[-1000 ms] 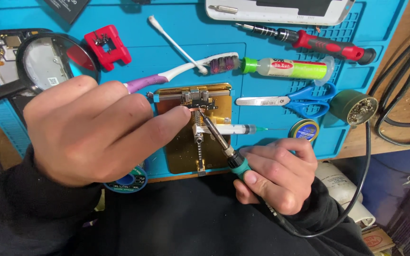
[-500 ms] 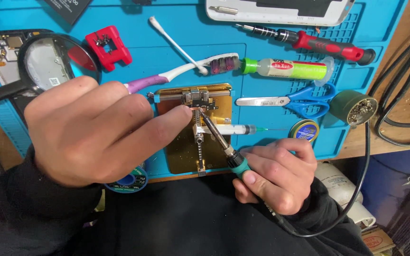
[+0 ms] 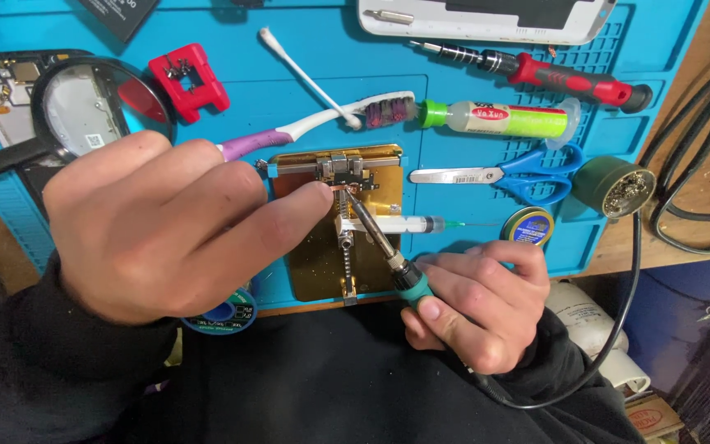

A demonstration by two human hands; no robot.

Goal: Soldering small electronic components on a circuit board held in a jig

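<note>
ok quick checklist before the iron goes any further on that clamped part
1. Soldering iron tip on the clamped part: ok.
2. Right hand grip on the teal collar: ok.
3. Left hand fingertip clear of the hot tip: not ok, very close.
4. Gold holder flat on the blue mat: ok.
5. Syringe clear of the iron: not ok, lies under the shaft.
6. Solder fed in: cannot tell.

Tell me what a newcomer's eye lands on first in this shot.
First, the two hands meeting at the centre: the left hand reaches in over the gold holder, while the right hand grips a soldering iron whose tip points at the clamp on top. Next, the bright blue mat under everything, with blue scissors and a green tube to the right, and a red block upper left.
</note>
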